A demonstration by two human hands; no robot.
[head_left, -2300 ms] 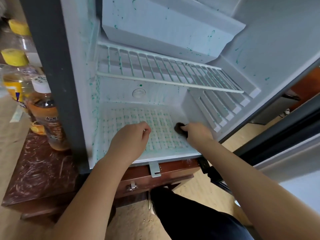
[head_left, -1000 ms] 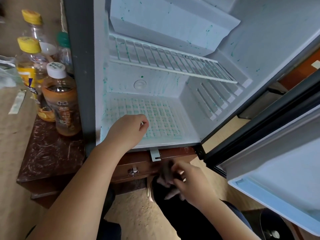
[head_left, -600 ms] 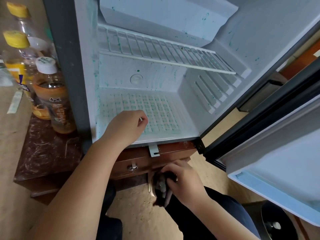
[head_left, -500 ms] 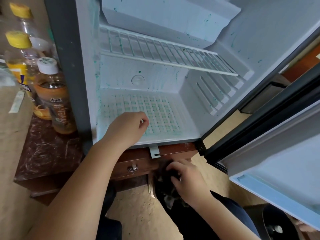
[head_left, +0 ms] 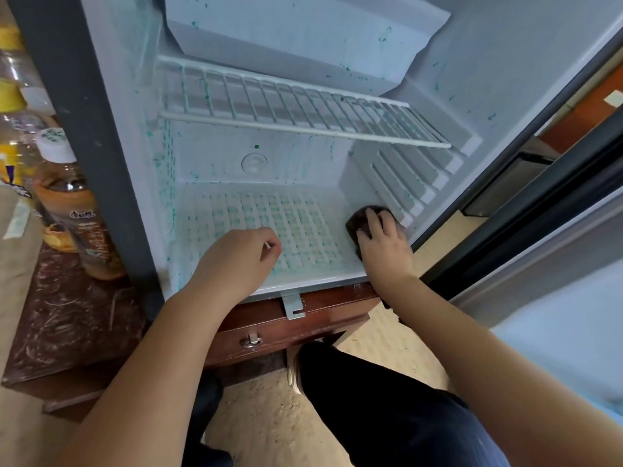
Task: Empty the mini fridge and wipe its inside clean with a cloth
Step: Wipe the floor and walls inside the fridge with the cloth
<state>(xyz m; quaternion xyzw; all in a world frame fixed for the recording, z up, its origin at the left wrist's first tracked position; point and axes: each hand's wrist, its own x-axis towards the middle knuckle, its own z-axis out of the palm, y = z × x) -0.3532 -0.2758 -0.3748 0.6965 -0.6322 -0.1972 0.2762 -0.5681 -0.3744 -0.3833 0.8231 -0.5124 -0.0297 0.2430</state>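
Note:
The mini fridge (head_left: 256,163) stands open with nothing stored inside; green specks and smears dot its white walls and ribbed floor (head_left: 276,217). A white wire shelf (head_left: 303,109) spans the middle. My right hand (head_left: 384,244) holds a dark cloth (head_left: 353,224) down on the floor in the front right corner, fingers curled over it. Most of the cloth is hidden under the hand. My left hand (head_left: 236,261) rests as a loose fist on the front of the floor, holding nothing I can see.
Several bottles, one of brown tea (head_left: 74,203), stand on the dark wooden cabinet (head_left: 67,315) left of the fridge. The open fridge door (head_left: 556,315) swings out at the right. My knee in dark trousers (head_left: 387,399) is below the cabinet drawer.
My right hand went down to my lap with the cloth, handled it there, and has now come back up into the fridge's right front corner. My left hand stayed put.

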